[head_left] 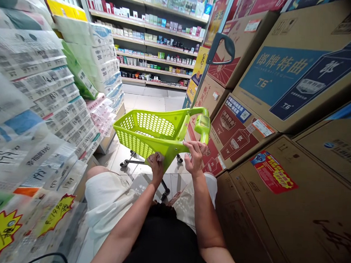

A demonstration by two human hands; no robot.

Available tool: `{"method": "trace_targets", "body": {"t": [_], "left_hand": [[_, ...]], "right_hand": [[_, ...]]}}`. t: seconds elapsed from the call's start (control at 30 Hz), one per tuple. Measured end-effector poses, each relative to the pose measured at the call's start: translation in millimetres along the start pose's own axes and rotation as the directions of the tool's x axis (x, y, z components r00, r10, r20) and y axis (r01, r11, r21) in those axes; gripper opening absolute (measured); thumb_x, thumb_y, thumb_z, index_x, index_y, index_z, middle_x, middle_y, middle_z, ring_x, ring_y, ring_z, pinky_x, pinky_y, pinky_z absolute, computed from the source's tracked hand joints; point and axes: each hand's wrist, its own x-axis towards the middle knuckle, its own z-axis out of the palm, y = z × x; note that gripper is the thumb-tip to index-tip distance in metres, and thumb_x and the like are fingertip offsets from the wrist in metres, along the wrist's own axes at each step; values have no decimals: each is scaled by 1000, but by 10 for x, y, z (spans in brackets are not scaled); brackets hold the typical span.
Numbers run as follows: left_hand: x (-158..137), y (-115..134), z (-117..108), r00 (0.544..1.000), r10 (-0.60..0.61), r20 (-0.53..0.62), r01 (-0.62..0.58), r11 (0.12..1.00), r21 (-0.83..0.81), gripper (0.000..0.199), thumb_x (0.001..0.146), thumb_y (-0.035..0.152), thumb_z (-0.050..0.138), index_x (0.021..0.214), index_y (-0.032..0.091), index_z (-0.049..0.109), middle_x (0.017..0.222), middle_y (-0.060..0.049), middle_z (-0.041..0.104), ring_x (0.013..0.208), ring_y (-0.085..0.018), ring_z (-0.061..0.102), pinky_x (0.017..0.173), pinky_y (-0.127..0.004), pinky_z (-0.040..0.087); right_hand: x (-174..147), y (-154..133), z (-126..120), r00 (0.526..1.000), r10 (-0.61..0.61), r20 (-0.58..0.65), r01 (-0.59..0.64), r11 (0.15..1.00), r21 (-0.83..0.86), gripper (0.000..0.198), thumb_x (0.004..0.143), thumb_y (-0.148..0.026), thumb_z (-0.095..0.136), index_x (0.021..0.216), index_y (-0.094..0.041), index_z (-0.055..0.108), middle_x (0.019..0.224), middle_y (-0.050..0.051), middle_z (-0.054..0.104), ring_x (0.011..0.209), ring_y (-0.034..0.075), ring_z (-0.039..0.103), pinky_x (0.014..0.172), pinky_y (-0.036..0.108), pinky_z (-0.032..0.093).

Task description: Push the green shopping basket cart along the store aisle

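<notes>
A lime-green plastic shopping cart (176,157) with a perforated basket stands close in front of my knees. My left hand (157,169) presses a small crumpled greyish-pink cloth (156,157) against the basket's near side wall. At the near corner of the handle (205,136), my right hand (195,156) has its fingers laid over the green frame, with the thumb below them. No goods show in the basket; part of its floor is hidden by the near wall. The cart's dark legs and casters (124,164) rest on the tiles.
Stacked cartons (280,66) form a wall on the right, with a grey trolley handle (213,50) rising before them. Wrapped tissue packs (48,80) with handwritten prices are piled on the left. Beyond the tiled floor (147,102) stand shelves of small boxes (157,37).
</notes>
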Motion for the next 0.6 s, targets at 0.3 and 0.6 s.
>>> {"method": "trace_targets", "body": {"t": [0.3,0.6], "left_hand": [[-132,-37,-100,976,-199,-86,194,979,-55,9,85,25,57,92,20,56,100,-10,49,99,-26,53,91,-48,53],[292,93,-101,978,-140,-154,125,987,-102,14,88,24,57,101,21,55,109,-11,54,107,-23,57,99,-44,51]], "right_hand": [[25,164,-19,999,-40,-27,42,996,84,43,83,-27,42,115,-26,71,115,6,70,112,29,51,105,49,36],[36,217,-21,1000,-21,-20,22,997,76,45,85,-27,38,111,-25,74,114,6,71,114,28,53,107,48,36]]}}
